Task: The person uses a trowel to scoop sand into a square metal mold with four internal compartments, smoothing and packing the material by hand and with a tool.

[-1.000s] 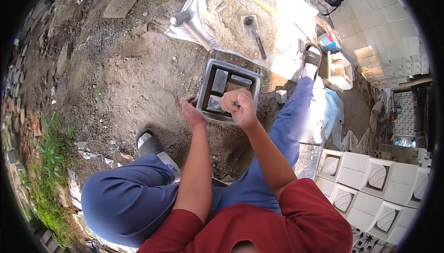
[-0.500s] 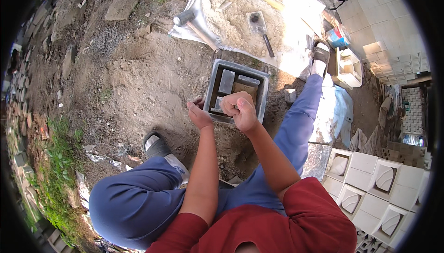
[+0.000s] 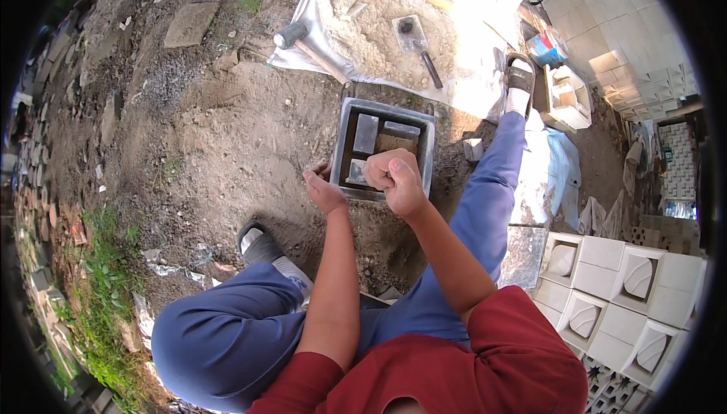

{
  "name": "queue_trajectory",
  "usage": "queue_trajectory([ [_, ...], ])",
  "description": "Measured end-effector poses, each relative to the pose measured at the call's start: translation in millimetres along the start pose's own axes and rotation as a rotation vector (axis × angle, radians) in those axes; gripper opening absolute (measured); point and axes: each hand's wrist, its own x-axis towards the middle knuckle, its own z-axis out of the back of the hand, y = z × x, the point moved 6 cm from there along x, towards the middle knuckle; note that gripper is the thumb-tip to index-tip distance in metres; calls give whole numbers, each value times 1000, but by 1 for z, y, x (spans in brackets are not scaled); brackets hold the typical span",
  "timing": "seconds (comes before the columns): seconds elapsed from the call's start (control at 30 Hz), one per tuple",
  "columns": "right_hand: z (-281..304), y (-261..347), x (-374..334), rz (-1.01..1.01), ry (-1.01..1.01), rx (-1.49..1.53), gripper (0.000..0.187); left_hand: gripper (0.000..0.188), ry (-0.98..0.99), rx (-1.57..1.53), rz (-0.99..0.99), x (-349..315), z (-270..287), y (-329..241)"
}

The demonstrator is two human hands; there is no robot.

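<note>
A square grey mould frame rests on the ground in front of me. Inside it are rectangular grey blocks, one of them an upright block, with brown, sandy-looking fill beside them. My right hand is a closed fist over the near side of the frame, and no object sticks out of it. It hides part of the mould's inside and near wall. My left hand is beside the frame's left wall, thumb and fingers apart; whether it touches the wall I cannot tell.
Beyond the mould, a white sheet carries pale sand and a trowel with a dark handle. A mallet lies at its left edge. To the right are a bucket, a cream mould and stacked pale ventilation blocks.
The whole view has shifted slightly. My fist stays over the mould and my left hand beside it, with little change in pose.
</note>
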Motion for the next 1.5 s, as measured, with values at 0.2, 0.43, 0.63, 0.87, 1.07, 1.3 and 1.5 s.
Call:
queue_trajectory([
  [0.2,4,39,1,20,-24,28,64,66,-10,30,-14,1,1,-1],
  [0.43,3,29,-3,30,-6,-41,58,62,-2,23,-33,-1,0,-3],
  [0.63,11,3,-7,1,-9,-47,56,60,5,29,-41,-3,1,-1],
  [0.87,30,9,-18,-4,9,-94,56,54,26,31,-6,-1,-2,-3],
  [1.07,32,25,-20,-28,5,-50,51,40,24,221,-130,0,-1,-18],
  [1.3,44,13,-22,0,11,-99,50,32,93,268,-162,-3,-8,-24],
  [1.5,47,38,-31,36,13,-92,52,31,92,396,-235,-17,-14,-43],
])
